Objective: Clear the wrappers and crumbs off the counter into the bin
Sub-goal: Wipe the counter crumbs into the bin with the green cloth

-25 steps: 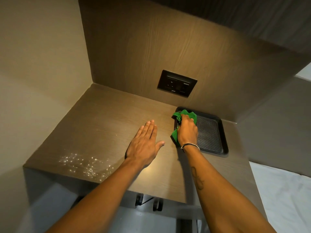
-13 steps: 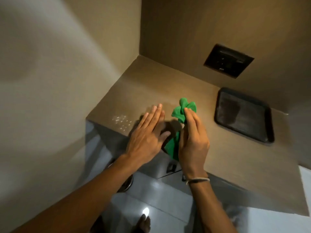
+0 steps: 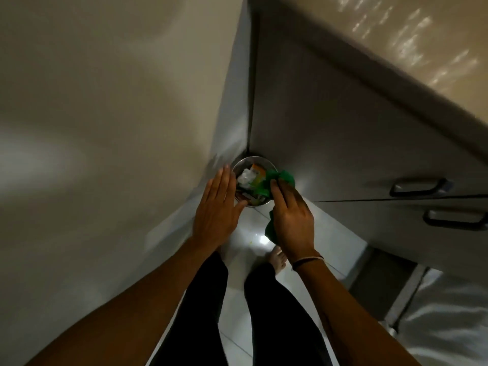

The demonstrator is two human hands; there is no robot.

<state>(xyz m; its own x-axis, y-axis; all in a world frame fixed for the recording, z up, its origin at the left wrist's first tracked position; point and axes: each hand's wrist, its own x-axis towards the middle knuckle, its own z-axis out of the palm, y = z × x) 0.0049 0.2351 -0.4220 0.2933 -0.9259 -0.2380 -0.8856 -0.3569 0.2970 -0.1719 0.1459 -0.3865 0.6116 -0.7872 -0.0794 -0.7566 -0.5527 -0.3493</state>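
Down at the frame centre sits the bin (image 3: 253,180), a small round metal one on the floor (image 3: 303,233), tucked in the corner where the wall (image 3: 92,128) meets the cabinet (image 3: 343,133). Inside it: a crumpled white wrapper (image 3: 245,177), an orange-and-green packet (image 3: 257,173) just at its 3 o'clock, plus darker bits lower down that are too dim to name. Bin's near rim is partly covered by both hands.

Left hand (image 3: 215,207) hangs above the bin's 8 o'clock edge, palm flat, fingers straight and close together, holding nothing. Right hand (image 3: 291,215) is at the bin's 4 o'clock, closed round a green cloth (image 3: 281,180); one bunch of cloth sticks out past the fingertips over the bin's 3 o'clock rim, another tail shows below the palm at approx 7 o'clock of that hand. Whether cloth touches the rim, can't tell. A thin band (image 3: 307,261) circles the right wrist.

Worktop (image 3: 412,40) is cut off at the frame's 1 o'clock corner; pale specks on it are smeared by blur, so crumbs (image 3: 406,46) or glare, hard to say. Two drawer handles (image 3: 420,187) at 3 o'clock, lower one clipped by the edge. Dark trouser legs (image 3: 206,313) run off the bottom; one bare foot (image 3: 278,260) shows betw. the arms, the other is hidden. White fabric at 4 o'clock is unclear.
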